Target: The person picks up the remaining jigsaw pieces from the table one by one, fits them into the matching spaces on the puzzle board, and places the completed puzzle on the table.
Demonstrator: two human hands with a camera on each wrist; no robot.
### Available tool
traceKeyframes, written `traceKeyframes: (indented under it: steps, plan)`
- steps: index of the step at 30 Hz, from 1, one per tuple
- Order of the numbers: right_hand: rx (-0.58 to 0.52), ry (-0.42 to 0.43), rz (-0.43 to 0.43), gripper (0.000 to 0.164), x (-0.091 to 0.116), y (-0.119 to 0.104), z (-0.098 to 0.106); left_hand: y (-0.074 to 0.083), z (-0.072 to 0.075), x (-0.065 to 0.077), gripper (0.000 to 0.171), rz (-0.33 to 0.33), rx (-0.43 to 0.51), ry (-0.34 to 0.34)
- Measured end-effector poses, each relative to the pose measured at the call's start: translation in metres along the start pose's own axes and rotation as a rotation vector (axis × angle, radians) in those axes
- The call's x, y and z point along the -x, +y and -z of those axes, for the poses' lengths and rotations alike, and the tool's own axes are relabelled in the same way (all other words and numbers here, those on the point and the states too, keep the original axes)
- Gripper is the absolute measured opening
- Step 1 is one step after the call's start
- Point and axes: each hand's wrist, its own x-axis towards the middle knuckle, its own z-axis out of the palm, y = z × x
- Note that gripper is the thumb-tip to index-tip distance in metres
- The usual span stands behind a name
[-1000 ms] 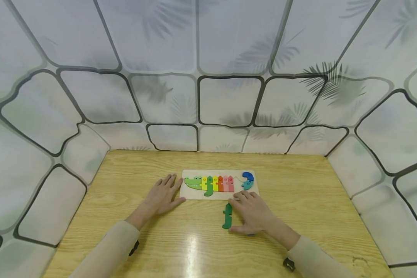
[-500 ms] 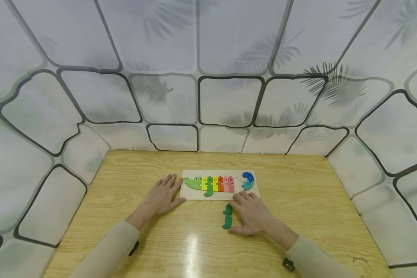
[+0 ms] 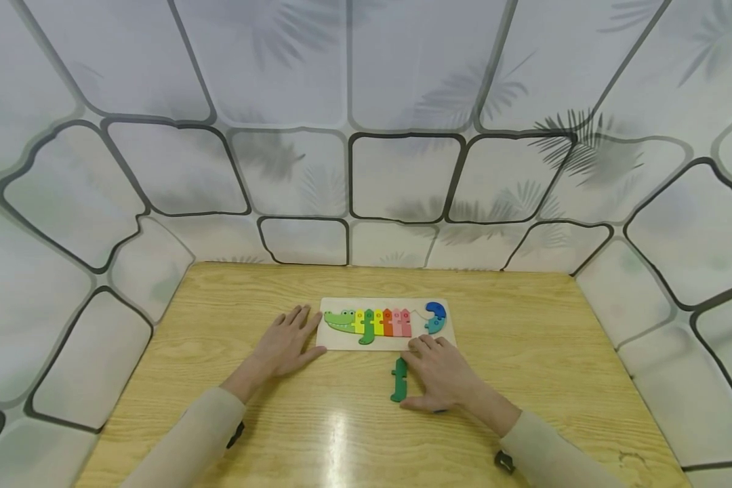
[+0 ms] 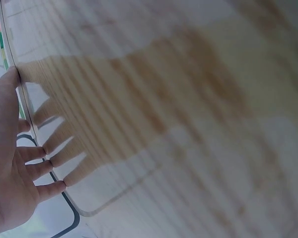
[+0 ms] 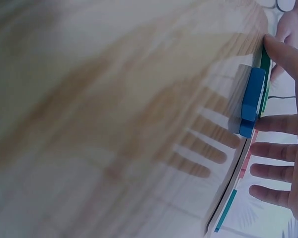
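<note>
A pale wooden puzzle board (image 3: 341,303) lies on the table, bearing a crocodile of coloured pieces. Its light green head (image 3: 340,321) is at the left; the blue tail (image 3: 437,315) stands apart at the right, past a bare gap. My left hand (image 3: 285,344) rests with fingers spread beside the board's left edge. Below the board lies a loose dark green leg piece (image 3: 399,381). My right hand (image 3: 444,373) arches just right of it, thumb by its lower end and fingertips at the board's front edge. Under that palm a blue puzzle piece (image 5: 252,96) sits on the table, mostly hidden from the head view.
The glossy wooden table (image 3: 250,285) reflects light near its front. A pale wall covering (image 3: 402,176) with a stone-and-leaf pattern encloses the table at the back and both sides.
</note>
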Motion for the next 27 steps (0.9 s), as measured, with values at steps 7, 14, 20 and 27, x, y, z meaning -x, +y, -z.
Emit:
traceKeyframes:
  steps: [7, 14, 20, 27]
  plan:
    - [-0.007, -0.019, 0.006, 0.096, -0.0028, -0.0020, -0.0006, -0.0002, 0.0000, 0.0000, 0.081, -0.001, -0.006, -0.001]
    - [-0.012, -0.039, 0.001, 0.097, -0.0055, -0.0035, 0.0001, 0.0001, 0.0004, -0.0001, 0.081, 0.001, -0.008, -0.001]
    - [-0.014, -0.050, -0.003, 0.096, -0.0079, -0.0037, 0.0004, 0.0002, 0.0005, -0.0002, 0.081, 0.005, -0.013, -0.006]
    - [-0.017, -0.065, -0.010, 0.093, -0.0089, -0.0041, 0.0034, 0.0007, 0.0006, 0.0003, 0.081, 0.005, -0.008, -0.003]
